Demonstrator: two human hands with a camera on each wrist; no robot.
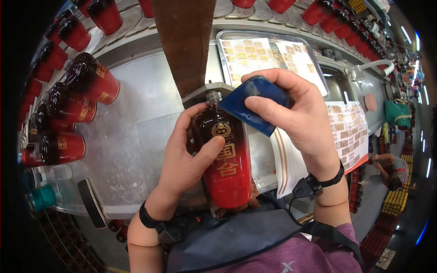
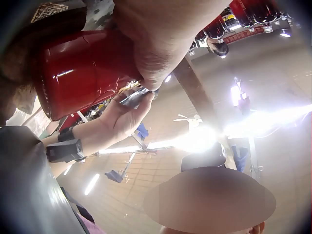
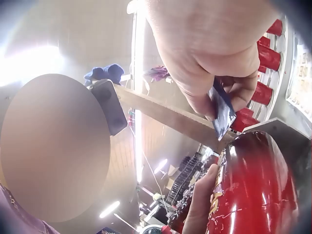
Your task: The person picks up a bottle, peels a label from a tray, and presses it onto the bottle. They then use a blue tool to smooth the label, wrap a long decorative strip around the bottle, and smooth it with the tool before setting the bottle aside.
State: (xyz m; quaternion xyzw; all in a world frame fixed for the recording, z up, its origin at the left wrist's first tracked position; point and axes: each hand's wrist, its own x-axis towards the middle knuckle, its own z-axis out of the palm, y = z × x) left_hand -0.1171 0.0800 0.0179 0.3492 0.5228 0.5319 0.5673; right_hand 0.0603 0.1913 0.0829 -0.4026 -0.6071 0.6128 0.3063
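A glossy bottle [image 1: 230,189], dark at the neck and shading to red at the base, lies with its neck away from me and gold lettering facing up. My left hand [image 1: 182,166] grips it from the left, thumb on the lettering and fingers round the far side. Between thumb and fingers, my right hand [image 1: 307,113] pinches a flat blue scraper [image 1: 238,101]. In the head view one corner of the scraper overlaps the bottle's shoulder by the neck. The right wrist view shows the scraper edge-on above the bottle [image 3: 258,185].
Similar red-black bottles [image 1: 93,79] stand along the left side. Behind the work lies a tray [image 1: 321,82] with sheets of gold stickers. Another sticker sheet [image 1: 350,132] lies at the right, near a sink [image 1: 334,79]. A brown post [image 1: 184,45] rises beyond the bottle.
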